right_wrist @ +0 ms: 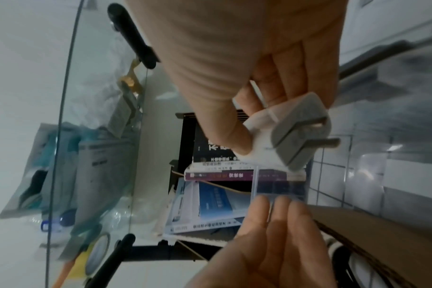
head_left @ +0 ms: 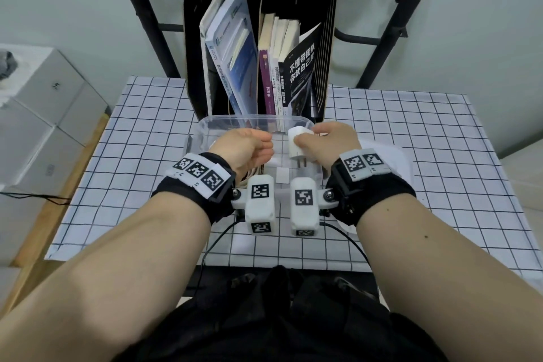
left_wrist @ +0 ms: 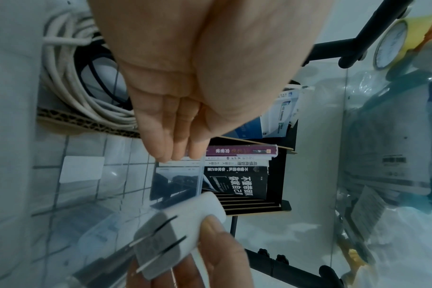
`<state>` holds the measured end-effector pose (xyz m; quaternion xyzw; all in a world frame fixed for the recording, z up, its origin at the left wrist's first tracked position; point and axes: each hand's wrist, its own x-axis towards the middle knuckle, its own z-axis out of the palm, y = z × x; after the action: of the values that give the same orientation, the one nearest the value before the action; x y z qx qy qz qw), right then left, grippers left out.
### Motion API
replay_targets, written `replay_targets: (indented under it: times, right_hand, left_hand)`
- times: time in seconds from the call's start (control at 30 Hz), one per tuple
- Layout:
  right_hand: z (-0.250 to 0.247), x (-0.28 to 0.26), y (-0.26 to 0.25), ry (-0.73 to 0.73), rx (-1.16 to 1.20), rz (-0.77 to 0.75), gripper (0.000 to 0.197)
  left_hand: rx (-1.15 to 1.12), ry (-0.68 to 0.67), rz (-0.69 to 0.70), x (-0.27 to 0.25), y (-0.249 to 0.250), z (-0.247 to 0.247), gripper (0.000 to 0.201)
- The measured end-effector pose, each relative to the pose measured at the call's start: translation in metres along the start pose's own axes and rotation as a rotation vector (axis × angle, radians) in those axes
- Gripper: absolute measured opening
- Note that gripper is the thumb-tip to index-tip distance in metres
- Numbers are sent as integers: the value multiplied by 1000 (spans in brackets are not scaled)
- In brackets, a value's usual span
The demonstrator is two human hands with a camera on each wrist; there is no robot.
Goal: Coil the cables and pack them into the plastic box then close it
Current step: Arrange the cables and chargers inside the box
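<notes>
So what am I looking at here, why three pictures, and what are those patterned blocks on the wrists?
No robot here: a person wears three cameras. The big picture comes from one on the head, looking down at both arms. The other two come from the blocks strapped to each wrist, looking along the hand, so they appear tilted and stretched.

The right hand pinches a white charger, its two metal prongs sticking out. The left hand holds nothing, fingers relaxed. Both hover over a clear plastic box on a checked tablecloth. The left wrist view shows a coiled white cable already in the box, beside a black one. Behind stands a black rack of books.
</notes>
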<state>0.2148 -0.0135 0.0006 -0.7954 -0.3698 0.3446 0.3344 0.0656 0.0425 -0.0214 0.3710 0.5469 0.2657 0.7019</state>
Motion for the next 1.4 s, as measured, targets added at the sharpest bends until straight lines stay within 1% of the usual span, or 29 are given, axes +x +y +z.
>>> replay_targets:
  times: [0.1, 0.2, 0.3, 0.37, 0.43, 0.57, 0.7, 0.77, 0.87, 0.93, 1.03, 1.07, 1.13, 1.2, 1.27, 1.37, 1.4]
  right_hand:
    - [12, 1, -4, -66, 15, -50, 49]
    - [20, 4, -9, -120, -85, -89, 43]
    - [24, 9, -13, -162, -244, -130, 33]
    - [29, 14, -15, -158, -336, -136, 30]
    - [37, 21, -16, -171, -451, -133, 30]
    - [55, 39, -16, -257, -682, -111, 29]
    - [64, 51, -12, -352, -958, -86, 32]
    - [67, 55, -9, -379, -1030, -93, 33]
    - [69, 59, -8, -428, -1022, -100, 34]
    - [75, 62, -6, -470, -1097, -110, 32]
    - [82, 69, -5, -461, -1154, -93, 29]
    - [83, 70, -5, -469, -1095, -74, 28]
    - [84, 74, -10, -462, -1028, -43, 36]
    - [89, 79, -11, -513, -1146, -40, 29]
    - [97, 89, -7, -514, -1267, -21, 29]
    - [109, 116, 10, -537, -1313, 17, 32]
    - [110, 120, 13, -543, -1276, 13, 33]
  left_hand:
    - [-25, -25, -12, 0, 0, -7, 24]
    - [-34, -20, -6, 0, 1, -15, 24]
    - [-27, -14, -1, 1, 2, -24, 24]
    - [-30, -8, 0, 2, 3, -30, 24]
    - [-35, -4, -4, 3, 3, -34, 24]
    - [-39, 15, -23, 8, 3, -42, 20]
    - [-50, 25, -15, 11, 2, -48, 21]
    - [-50, 31, -13, 13, 2, -51, 21]
    - [-40, 44, -17, 15, 4, -56, 21]
    - [-33, 46, -21, 17, 5, -59, 22]
    - [-36, 49, -20, 19, 7, -62, 23]
    - [-36, 49, -19, 20, 7, -63, 23]
    - [-39, 48, -20, 21, 8, -66, 22]
    - [-46, 46, -26, 23, 9, -69, 22]
    - [-49, 45, -30, 25, 10, -70, 23]
    - [-53, 51, -35, 27, 11, -70, 23]
    - [-55, 51, -35, 27, 11, -70, 23]
